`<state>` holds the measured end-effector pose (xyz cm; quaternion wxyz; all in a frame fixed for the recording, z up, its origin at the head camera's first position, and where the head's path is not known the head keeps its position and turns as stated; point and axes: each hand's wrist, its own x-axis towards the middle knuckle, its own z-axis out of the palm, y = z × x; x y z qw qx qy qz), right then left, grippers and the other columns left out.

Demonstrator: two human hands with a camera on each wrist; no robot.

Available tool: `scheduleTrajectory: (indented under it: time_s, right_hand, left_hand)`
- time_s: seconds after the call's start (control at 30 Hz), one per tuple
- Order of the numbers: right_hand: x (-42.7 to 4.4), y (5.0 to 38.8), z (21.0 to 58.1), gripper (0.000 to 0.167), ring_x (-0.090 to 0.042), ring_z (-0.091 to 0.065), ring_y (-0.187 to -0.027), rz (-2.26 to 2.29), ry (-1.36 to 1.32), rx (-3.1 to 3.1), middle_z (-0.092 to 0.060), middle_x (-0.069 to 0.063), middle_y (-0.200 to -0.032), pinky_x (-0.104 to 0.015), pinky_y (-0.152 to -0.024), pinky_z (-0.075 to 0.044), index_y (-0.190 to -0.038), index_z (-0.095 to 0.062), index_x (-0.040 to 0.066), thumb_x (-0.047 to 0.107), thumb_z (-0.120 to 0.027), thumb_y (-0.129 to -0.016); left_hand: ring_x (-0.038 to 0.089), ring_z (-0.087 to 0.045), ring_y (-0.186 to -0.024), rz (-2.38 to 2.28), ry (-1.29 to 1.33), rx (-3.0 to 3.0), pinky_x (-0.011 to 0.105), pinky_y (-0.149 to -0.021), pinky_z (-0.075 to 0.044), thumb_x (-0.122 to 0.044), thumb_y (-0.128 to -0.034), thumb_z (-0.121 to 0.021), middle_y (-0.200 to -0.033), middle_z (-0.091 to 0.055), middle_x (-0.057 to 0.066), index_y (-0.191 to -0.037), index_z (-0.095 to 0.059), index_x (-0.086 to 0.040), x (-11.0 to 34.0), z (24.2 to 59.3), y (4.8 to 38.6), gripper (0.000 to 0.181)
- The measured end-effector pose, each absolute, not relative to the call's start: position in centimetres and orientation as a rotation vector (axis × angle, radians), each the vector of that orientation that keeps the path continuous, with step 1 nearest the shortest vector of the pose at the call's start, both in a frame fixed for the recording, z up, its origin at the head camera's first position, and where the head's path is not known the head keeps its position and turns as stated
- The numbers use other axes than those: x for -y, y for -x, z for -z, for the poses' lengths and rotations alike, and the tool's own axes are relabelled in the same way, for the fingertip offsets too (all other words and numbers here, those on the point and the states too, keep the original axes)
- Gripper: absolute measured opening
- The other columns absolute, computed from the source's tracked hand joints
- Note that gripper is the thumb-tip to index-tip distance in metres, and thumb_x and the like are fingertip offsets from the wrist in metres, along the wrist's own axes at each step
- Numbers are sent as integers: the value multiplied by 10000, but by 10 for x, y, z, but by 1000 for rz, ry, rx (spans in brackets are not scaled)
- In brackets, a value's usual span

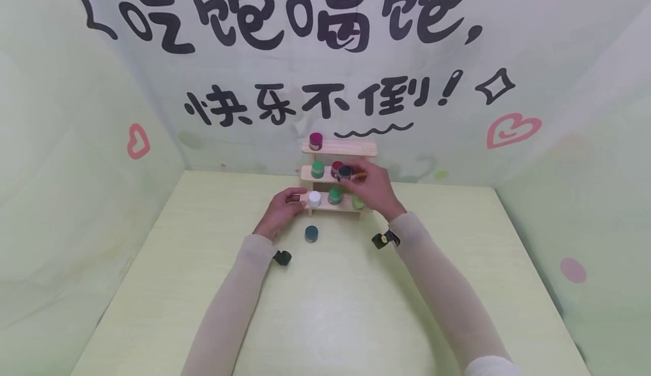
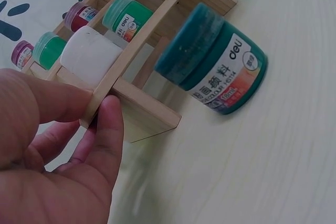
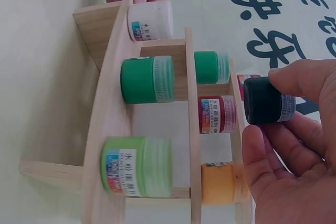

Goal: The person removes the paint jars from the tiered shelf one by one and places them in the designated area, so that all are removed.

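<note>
Left hand [image 1: 280, 212] pinches the left end of the lowest step of a wooden rack [image 1: 348, 148] between thumb and fingers; right hand [image 1: 375, 188] holds a dark jar [image 3: 262, 100] by thumb and fingertips, clear of the steps. Dark jar: upright, lid up, axis parallel to the shelved jars. Rack: three tiers, long axis left to right, lowest step toward the person. Lowest tier: white jar [image 1: 314, 199], green jar [image 3: 144, 80], light green jar [image 3: 139, 166]. Middle: second green jar [image 1: 317, 169], dark red jar [image 3: 216, 114], orange jar [image 3: 220, 183]. Top: magenta jar [image 1: 316, 141], left end. Counter [image 1: 330, 308]: pale; cloth backdrop [image 1: 81, 110] with black lettering [image 1: 229, 14] behind. Teal jar [image 1: 311, 233] stands on the counter, right of the left hand. Dark jar lies at the right hand's left side, farther from the person than the left hand.
</note>
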<state>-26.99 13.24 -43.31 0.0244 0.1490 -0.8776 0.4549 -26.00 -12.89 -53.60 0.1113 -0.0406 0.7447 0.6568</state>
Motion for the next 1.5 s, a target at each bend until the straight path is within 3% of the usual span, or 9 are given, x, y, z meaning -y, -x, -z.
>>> scheduleTrajectory:
  time_s: [0.53, 0.73, 0.9, 1.23, 1.5]
  right_hand:
    - [-133, 242, 459, 391, -203, -662, -1026, -1473, -549, 2713, -692, -13, -1196, -351, -878, -617, -1251, -682, 158, 163, -781, -873]
    - [-131, 234, 473, 407, -239, -677, -1067, -1516, -603, 2678, -693, -42, -1209, -328, -883, -621, -1253, -675, 106, 105, -781, -860]
    - [-131, 226, 486, 392, -272, -693, -1053, -1568, -600, 2687, -704, -38, -1176, -326, -899, -616, -1228, -679, 132, 85, -776, -851]
    - [-128, 217, 507, 462, -182, -686, -1019, -1566, -606, 2755, -687, -15, -1152, -291, -890, -613, -1269, -666, 52, 128, -813, -837]
    - [-127, 213, 517, 396, -212, -682, -1064, -1600, -653, 2812, -688, -30, -1175, -304, -901, -613, -1221, -688, 88, 95, -802, -842]
  left_hand:
    - [214, -614, -1088, -1942, 128, -2173, 311, -939, -569, -90, -937, -676, -1239, -622, 103, -1319, -633, -194, 130, 538, 261, 398]
    - [222, -615, -1096, -1961, 119, -2166, 307, -936, -572, -87, -931, -681, -1237, -620, 107, -1317, -634, -187, 130, 539, 261, 401]
    - [220, -612, -1096, -1967, 117, -2154, 297, -927, -573, -86, -926, -688, -1236, -619, 105, -1313, -640, -183, 130, 538, 261, 401]
    - [211, -611, -1107, -1953, 128, -2140, 299, -933, -575, -85, -930, -690, -1256, -613, 105, -1339, -626, -189, 130, 536, 262, 427]
    - [215, -620, -1104, -1964, 111, -2144, 289, -920, -581, -89, -928, -696, -1241, -623, 109, -1323, -635, -182, 130, 539, 263, 410]
